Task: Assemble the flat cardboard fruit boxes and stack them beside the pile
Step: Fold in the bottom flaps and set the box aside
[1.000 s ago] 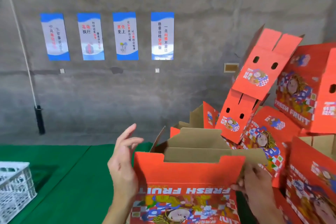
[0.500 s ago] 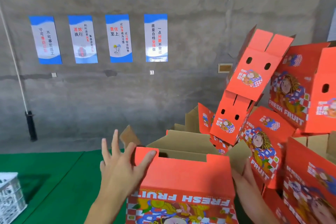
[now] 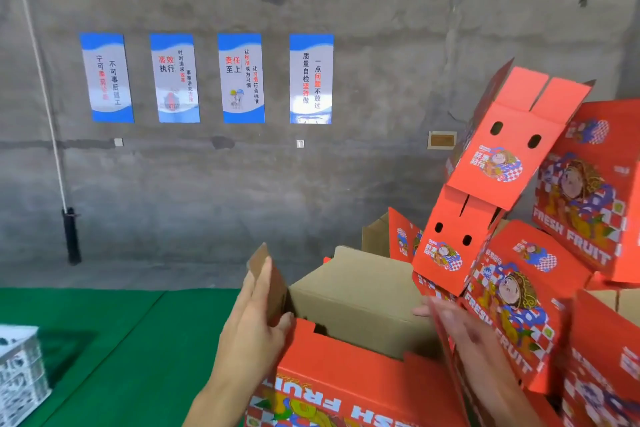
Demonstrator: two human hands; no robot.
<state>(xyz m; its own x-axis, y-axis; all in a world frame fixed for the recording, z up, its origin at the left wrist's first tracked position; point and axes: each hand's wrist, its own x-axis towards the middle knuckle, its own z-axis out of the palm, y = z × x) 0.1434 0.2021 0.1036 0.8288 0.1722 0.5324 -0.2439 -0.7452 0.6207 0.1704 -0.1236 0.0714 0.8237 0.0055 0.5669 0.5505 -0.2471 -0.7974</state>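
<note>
Fruit box (image 3: pixel 346 374): low centre, erected, top flaps unfolded.
Left hand (image 3: pixel 252 322): flat fingers press left end flap (image 3: pixel 265 274).
Right hand (image 3: pixel 460 329): blurred; grip unclear.
Pile (image 3: pixel 519 218): assembled boxes, just right.
Left: closing, stacking.

A red "FRESH FRUIT" cardboard box (image 3: pixel 349 388) stands open at the bottom of the view, brown inside. The left hand (image 3: pixel 252 326) lies with straight fingers flat against its upright left end flap (image 3: pixel 266 274). The right hand (image 3: pixel 460 329), blurred, is at the right end flap. A tumbled pile of assembled boxes (image 3: pixel 519 218) rises just beside it on the right. Four blue posters (image 3: pixel 207 78) hang on the concrete wall (image 3: pixel 381 10); a white crate (image 3: pixel 20 374) sits on the green floor (image 3: pixel 104 340).
</note>
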